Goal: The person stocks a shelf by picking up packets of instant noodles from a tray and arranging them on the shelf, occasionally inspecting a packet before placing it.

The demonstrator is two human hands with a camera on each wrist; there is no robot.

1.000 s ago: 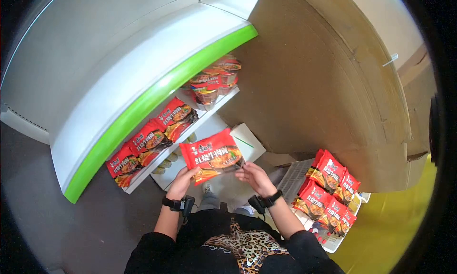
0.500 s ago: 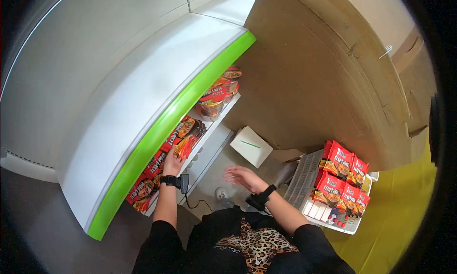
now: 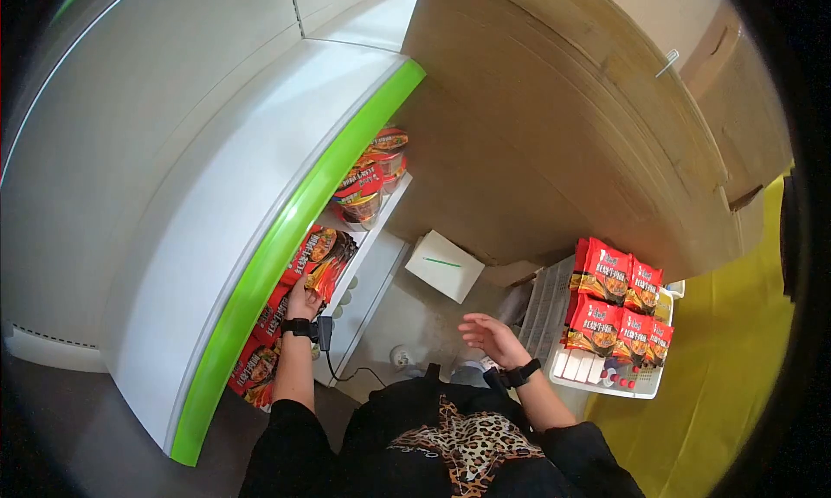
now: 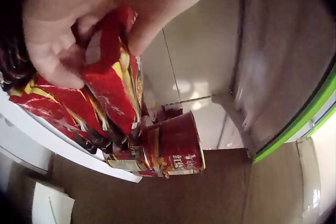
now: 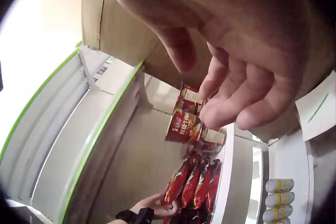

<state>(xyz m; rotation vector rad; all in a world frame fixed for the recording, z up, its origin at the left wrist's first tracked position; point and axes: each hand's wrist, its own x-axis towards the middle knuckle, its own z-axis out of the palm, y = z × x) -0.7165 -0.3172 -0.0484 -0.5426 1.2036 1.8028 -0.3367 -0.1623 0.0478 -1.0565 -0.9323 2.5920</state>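
My left hand [image 3: 303, 301] reaches into the lower shelf under the green-edged board. Its thumb and fingers pinch the end of a red instant noodle packet [image 4: 110, 85], which stands on edge beside several like packets [image 4: 58, 100]. Past them on the same shelf stand stacked noodle tubs [image 3: 362, 191], also red. My right hand [image 3: 496, 338] hangs in front of my body, fingers loosely bent and holding nothing. From the right wrist view, the row of packets [image 5: 197, 187] shows below the tubs, with my left hand at its near end.
A white crate [image 3: 636, 392] at the right holds red noodle packets [image 3: 606, 273], white boxes and red-capped items. Cardboard [image 3: 554, 143] walls off the far side. On the floor lies a white box [image 3: 444, 266] with a green line. Cans [image 5: 278, 200] stand on a level below the packets.
A second ago both hands held a noodle packet before my body. The right hand has let go and stays back, while the left hand has moved left into the shelf with the packet.
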